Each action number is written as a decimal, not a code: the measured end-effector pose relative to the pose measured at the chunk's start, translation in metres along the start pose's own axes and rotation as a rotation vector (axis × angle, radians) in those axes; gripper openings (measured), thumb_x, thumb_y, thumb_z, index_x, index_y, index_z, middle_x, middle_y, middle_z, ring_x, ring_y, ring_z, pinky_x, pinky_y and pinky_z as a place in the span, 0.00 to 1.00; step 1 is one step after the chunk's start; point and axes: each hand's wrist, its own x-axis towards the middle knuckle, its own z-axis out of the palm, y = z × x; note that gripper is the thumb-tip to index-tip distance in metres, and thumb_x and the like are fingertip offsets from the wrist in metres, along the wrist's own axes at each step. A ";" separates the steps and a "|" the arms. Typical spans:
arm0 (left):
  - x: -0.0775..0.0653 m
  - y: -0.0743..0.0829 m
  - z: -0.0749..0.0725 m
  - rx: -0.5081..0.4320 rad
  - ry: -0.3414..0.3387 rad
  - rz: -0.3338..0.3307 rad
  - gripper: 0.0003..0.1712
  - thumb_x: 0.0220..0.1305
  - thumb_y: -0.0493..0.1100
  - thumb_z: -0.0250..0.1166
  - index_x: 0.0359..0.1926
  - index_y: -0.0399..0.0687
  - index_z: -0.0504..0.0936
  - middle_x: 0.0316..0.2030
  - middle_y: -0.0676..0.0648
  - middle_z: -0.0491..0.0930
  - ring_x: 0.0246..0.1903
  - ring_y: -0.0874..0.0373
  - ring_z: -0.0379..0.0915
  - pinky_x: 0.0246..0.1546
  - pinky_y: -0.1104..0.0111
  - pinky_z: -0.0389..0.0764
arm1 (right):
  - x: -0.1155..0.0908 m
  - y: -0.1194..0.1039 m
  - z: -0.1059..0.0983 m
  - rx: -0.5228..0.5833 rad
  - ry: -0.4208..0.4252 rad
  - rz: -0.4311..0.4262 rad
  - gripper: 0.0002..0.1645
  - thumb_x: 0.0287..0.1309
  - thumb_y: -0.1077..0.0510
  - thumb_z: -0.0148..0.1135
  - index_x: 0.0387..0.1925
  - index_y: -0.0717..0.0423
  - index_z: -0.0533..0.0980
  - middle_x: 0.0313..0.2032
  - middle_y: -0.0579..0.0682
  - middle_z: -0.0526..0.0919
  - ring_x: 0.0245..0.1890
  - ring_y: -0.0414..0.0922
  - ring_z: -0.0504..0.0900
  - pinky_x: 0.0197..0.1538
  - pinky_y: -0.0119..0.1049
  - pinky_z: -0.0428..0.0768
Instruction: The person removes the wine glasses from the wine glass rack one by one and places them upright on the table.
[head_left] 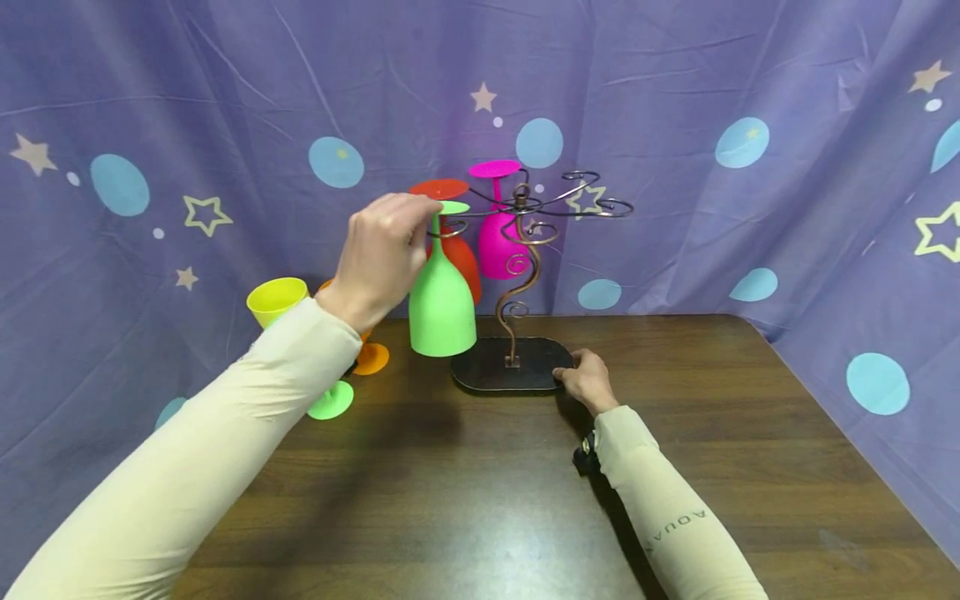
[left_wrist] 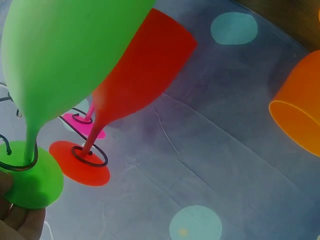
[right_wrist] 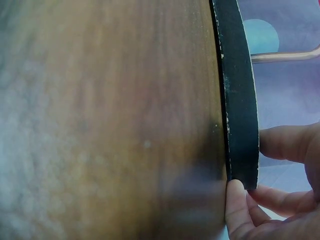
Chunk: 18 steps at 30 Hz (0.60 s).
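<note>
My left hand point(head_left: 386, 254) pinches the foot of a green wine glass point(head_left: 442, 312), which hangs bowl-down. In the left wrist view, the green foot point(left_wrist: 37, 182) lies beside a dark wire loop that runs around the stem. Behind it, a red wine glass point(head_left: 463, 258) and a pink wine glass point(head_left: 501, 242) hang upside down from the wire wine glass rack point(head_left: 517, 287). My right hand point(head_left: 588, 381) grips the right end of the rack's black base point(head_left: 487, 367). Up close, the thumb lies on the base point(right_wrist: 242, 110) and other fingers touch its edge.
At the left of the table point(head_left: 480, 483), partly behind my left arm, stand a yellow glass point(head_left: 277, 298), an orange glass point(head_left: 371, 358) and a green glass foot point(head_left: 332, 402). Bare wire loops point(head_left: 615, 207) reach out at the rack's right. A patterned purple curtain point(head_left: 675, 75) hangs behind.
</note>
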 end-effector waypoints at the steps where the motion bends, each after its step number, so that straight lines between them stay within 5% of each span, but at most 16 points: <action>1: 0.001 0.000 0.001 -0.002 -0.007 -0.009 0.11 0.60 0.25 0.57 0.35 0.37 0.84 0.29 0.42 0.83 0.31 0.46 0.77 0.38 0.56 0.79 | 0.000 0.000 0.000 0.000 0.001 -0.002 0.32 0.56 0.57 0.65 0.57 0.71 0.69 0.55 0.68 0.73 0.57 0.61 0.71 0.59 0.51 0.69; 18: 0.010 0.022 0.002 -0.051 -0.093 -0.001 0.12 0.58 0.23 0.56 0.36 0.35 0.84 0.32 0.42 0.84 0.37 0.48 0.80 0.45 0.59 0.79 | 0.000 0.000 0.000 -0.003 0.002 -0.004 0.30 0.55 0.57 0.65 0.56 0.71 0.70 0.53 0.68 0.75 0.56 0.61 0.72 0.59 0.51 0.70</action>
